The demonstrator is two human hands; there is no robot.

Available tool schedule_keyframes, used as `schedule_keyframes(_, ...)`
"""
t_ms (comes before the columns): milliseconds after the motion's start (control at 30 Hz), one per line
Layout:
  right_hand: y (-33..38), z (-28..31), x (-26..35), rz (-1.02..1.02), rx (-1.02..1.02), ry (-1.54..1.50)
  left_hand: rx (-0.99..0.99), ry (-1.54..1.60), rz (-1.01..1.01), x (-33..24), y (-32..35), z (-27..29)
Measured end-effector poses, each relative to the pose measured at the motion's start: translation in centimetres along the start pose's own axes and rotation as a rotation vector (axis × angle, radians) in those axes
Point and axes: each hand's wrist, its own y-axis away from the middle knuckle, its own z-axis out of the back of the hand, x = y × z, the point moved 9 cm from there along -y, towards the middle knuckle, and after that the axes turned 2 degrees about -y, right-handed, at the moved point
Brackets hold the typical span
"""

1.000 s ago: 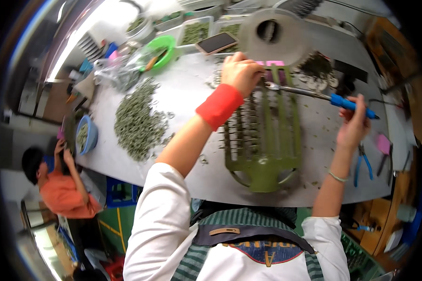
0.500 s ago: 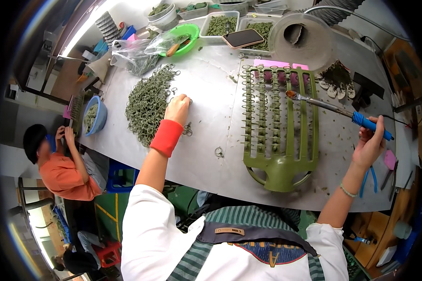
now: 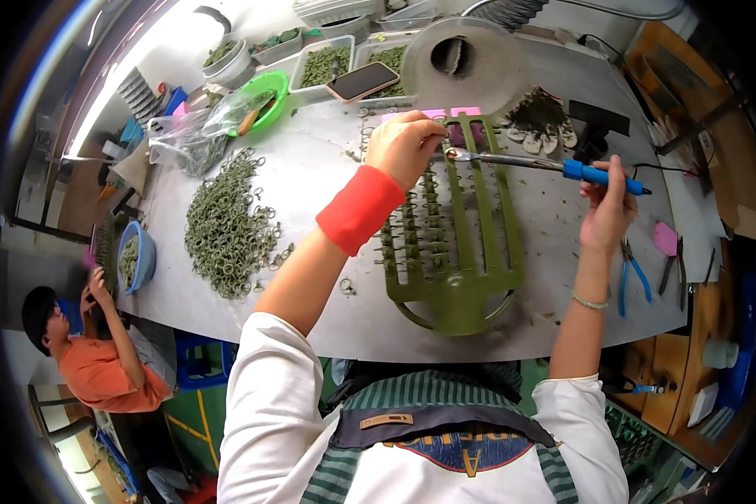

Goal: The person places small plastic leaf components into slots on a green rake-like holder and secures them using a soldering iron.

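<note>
My left hand (image 3: 405, 149), with a red wristband, is pinched over the far end of a flat green slotted frame (image 3: 454, 294). At its fingertips is a small green ring, mostly hidden by them. My right hand (image 3: 606, 210) grips the blue handle of a soldering iron (image 3: 601, 173). The iron's metal shaft points left, and its spoon-shaped, brownish tip is just beside my left fingertips, above the frame. Rows of small green rings (image 3: 412, 235) line the frame's left bars; its right bars look bare. Left of it lies a heap of loose green rings (image 3: 227, 227).
Behind stand a clear plastic bag (image 3: 189, 144), a green bowl (image 3: 275, 82), tubs of green pieces (image 3: 321, 67), a phone (image 3: 363, 81) and a round extraction hood (image 3: 500, 71). Dirty gloves (image 3: 539, 122) and blue-handled pliers (image 3: 634, 277) lie right. A co-worker in orange (image 3: 109, 370) sits left.
My left hand has moved from the ring heap right and away, to the frame's far end. The iron's tip now sits beside its fingertips. The whole view has shifted.
</note>
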Motion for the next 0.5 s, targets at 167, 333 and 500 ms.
schedule_keyframes(167, -0.1, -0.9, -1.7, -0.022, 0.003, -0.036, -0.073, -0.245, -0.179, -0.9, -0.8, -1.8)
schedule_keyframes(333, 0.2, -1.2, -0.8, -0.008, -0.017, 0.010, -0.057, -0.288, -0.162, 0.4, -0.2, -1.7)
schedule_keyframes(500, -0.1, 1.0, 0.0, -0.023, -0.051, 0.060, -0.115, 0.094, -0.047, 2.7, -0.7, 1.1)
